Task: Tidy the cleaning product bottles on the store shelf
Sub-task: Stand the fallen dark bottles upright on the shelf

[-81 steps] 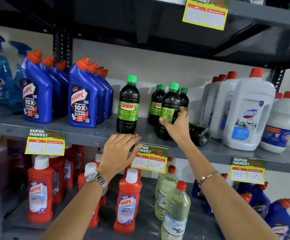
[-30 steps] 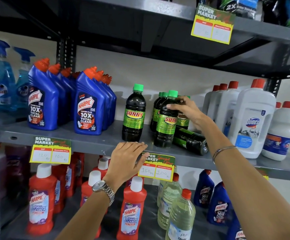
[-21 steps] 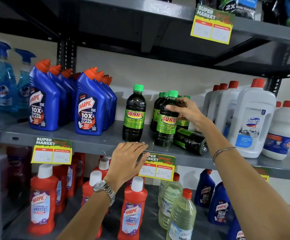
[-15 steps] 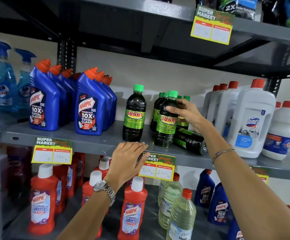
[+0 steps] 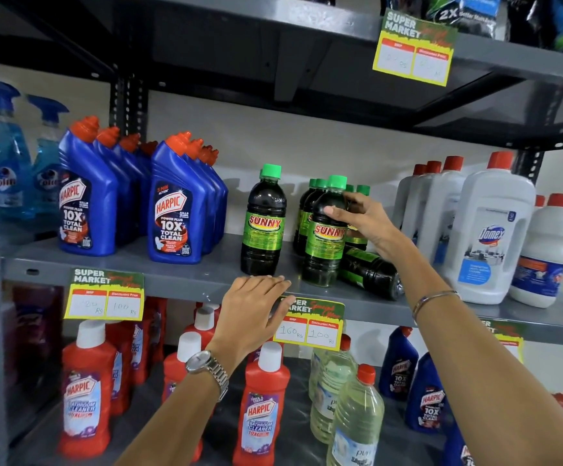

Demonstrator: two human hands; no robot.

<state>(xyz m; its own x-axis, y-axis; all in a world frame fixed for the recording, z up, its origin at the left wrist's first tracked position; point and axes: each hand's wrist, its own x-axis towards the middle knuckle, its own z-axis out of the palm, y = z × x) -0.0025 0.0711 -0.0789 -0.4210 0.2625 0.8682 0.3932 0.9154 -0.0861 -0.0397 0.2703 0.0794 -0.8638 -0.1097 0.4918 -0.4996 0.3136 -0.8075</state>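
- The grey metal shelf [image 5: 179, 280] carries rows of bottles; its front lip runs just under the left hand [image 5: 256, 307], with a bare strip of shelf in front of the bottles.
- White Domex jugs [image 5: 488, 237] stand at the right and blue Harpic bottles [image 5: 176, 210] at the left, with open gaps on either side of the dark Sunny group in the middle.
- The right arm reaches up from lower right, a bangle on the wrist; the right hand [image 5: 364, 220] is wrapped around the shoulder of the front Sunny bottle [image 5: 325, 243], thumb across its front, fingers behind.
- That bottle stands upright near the shelf's front; since 2.7 s ago its label has come round to face outward.
- The left hand lies flat, fingers together, holding nothing, where it lay before.
- A lone Sunny bottle [image 5: 265, 223] stands just above the left hand.
- A toppled Sunny bottle [image 5: 370, 272] lies on its side behind the held one, unmoved.
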